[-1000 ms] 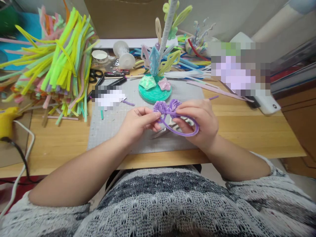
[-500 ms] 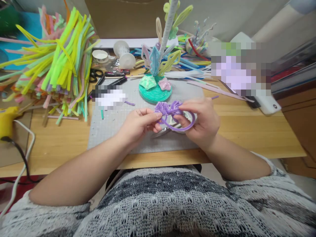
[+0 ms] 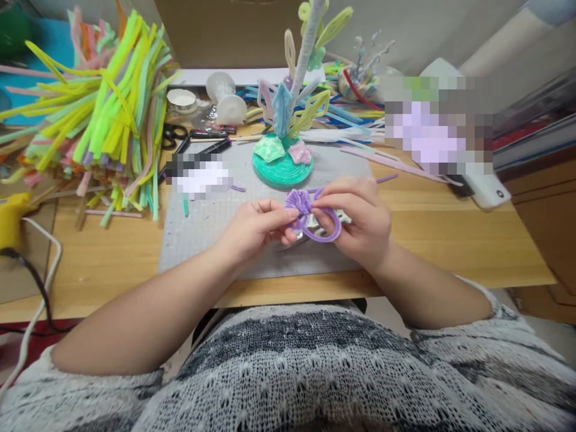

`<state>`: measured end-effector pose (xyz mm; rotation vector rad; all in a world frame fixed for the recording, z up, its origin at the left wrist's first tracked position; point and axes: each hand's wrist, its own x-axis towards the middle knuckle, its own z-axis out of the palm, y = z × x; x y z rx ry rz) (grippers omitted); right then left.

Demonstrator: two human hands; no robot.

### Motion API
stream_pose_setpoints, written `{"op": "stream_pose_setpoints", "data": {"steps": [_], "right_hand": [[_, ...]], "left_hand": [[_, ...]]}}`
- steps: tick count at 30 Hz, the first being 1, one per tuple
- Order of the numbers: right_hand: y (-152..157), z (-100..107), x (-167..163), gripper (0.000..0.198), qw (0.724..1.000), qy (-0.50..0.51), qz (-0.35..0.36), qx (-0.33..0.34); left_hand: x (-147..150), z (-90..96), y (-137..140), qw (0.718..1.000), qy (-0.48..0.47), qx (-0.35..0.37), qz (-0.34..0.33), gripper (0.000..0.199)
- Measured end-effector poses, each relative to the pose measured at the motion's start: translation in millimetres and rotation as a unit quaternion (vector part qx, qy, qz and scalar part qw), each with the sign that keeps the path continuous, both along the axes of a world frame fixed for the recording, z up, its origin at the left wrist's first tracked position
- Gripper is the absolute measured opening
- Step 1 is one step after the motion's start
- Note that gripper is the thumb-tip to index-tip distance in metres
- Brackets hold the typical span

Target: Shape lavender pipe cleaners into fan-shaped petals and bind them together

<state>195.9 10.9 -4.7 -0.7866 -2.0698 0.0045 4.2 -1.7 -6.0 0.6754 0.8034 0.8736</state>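
Between my two hands is a purple pipe cleaner [image 3: 330, 235], bent into ruffled folds on one side with a loose loop hanging below. My left hand [image 3: 265, 221] pinches the folded part from the left, thumb on top. My right hand [image 3: 360, 217] is closed on the purple strand at the folds' right side, fingertips close to the left thumb. Beneath them, partly hidden, a silver metal tool [image 3: 294, 239] lies on the grey cutting mat [image 3: 216, 240]. Just beyond stands a round green base [image 3: 282, 171] bearing a white stem and looped pipe-cleaner shapes.
A large bundle of coloured pipe cleaners [image 3: 103, 108] fills the left. Nearer me is a yellow glue gun [image 3: 12, 219] with its cord. Scissors [image 3: 173, 135], black markers [image 3: 211, 149] and a clear spool [image 3: 227, 99] lie behind the mat. A white device [image 3: 483, 180] sits at right.
My right hand has moved left, closer to my left hand. The purple folds are bunched tighter together and the loop is smaller. My left hand has barely shifted.
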Motion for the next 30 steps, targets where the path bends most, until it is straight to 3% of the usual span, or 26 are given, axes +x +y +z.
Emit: {"op": "stream_pose_setpoints", "data": {"steps": [5, 9, 11, 13, 15, 17, 19, 21, 23, 26, 28, 30], "right_hand": [[0.0, -2.1, 1.5, 0.016, 0.998, 0.053, -0.007, 0.030], [0.6, -1.9, 0.5, 0.012, 1.000, -0.013, 0.008, 0.018], [-0.2, -2.3, -0.5, 0.019, 1.000, -0.021, -0.005, 0.014], [-2.5, -3.6, -1.0, 0.024, 0.997, 0.048, -0.048, 0.028], [-6.1, -5.2, -1.4, 0.017, 0.984, 0.163, -0.071, 0.019], [-9.7, -6.6, -2.9, 0.002, 0.970, 0.223, -0.040, -0.084], [-11.7, -8.7, -6.5, 0.018, 0.939, 0.195, 0.030, -0.283], [-11.1, -12.3, -11.8, 0.015, 0.865, 0.221, 0.086, -0.442], [-8.7, -16.9, -17.4, 0.017, 0.783, 0.286, 0.133, -0.536], [-5.1, -21.3, -23.4, 0.024, 0.700, 0.354, 0.156, -0.599], [-4.2, -21.3, -25.3, 0.027, 0.685, 0.369, 0.149, -0.611], [-4.1, -20.2, -25.8, 0.030, 0.690, 0.376, 0.133, -0.604]], "left_hand": [[0.5, -0.4, 0.1, 1.000, 0.001, -0.004, 0.007, 0.020], [0.2, -1.6, 0.5, 1.000, -0.010, -0.004, -0.017, 0.019], [-0.4, -2.0, 1.8, 1.000, -0.020, -0.010, 0.002, 0.017], [-1.2, -1.7, 3.4, 0.998, -0.033, -0.025, 0.044, 0.015], [-1.7, -0.6, 4.8, 0.994, -0.051, -0.040, 0.087, 0.013], [-1.8, 1.0, 5.6, 0.990, -0.079, -0.053, 0.108, 0.013], [-1.6, 2.2, 5.9, 0.986, -0.107, -0.073, 0.104, 0.013], [-1.2, 2.5, 5.8, 0.984, -0.121, -0.094, 0.086, 0.012], [-0.6, 2.0, 5.5, 0.985, -0.113, -0.112, 0.059, 0.011], [0.1, 0.6, 4.3, 0.988, -0.091, -0.127, 0.005, 0.013], [0.3, -0.1, 3.2, 0.988, -0.083, -0.124, -0.024, 0.014], [0.2, -0.8, 2.3, 0.989, -0.079, -0.117, -0.041, 0.013]]}}
